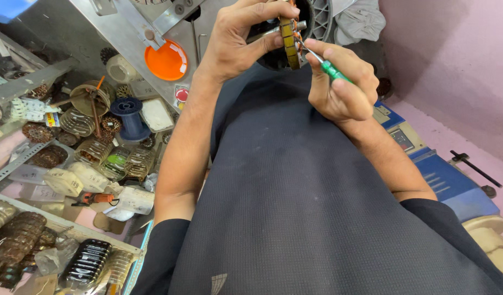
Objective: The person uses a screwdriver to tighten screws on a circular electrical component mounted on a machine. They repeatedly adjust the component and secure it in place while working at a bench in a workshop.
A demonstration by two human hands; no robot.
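Observation:
My left hand (241, 37) grips a round, yellowish wound motor stator (288, 38) by its rim, held edge-on near the top of the view with a metal shaft sticking out of it. My right hand (341, 84) is closed around a green-handled screwdriver (332, 70), and its thin metal tip touches the side of the stator. Both forearms reach up over my dark grey shirt (317, 207).
To the left, metal shelves (22, 82) hold several copper-wound coils, a dark blue spool (130, 116) and white packets. An orange disc (167, 60) sits on a grey metal machine. A blue device (445, 183) lies at right by a pink wall.

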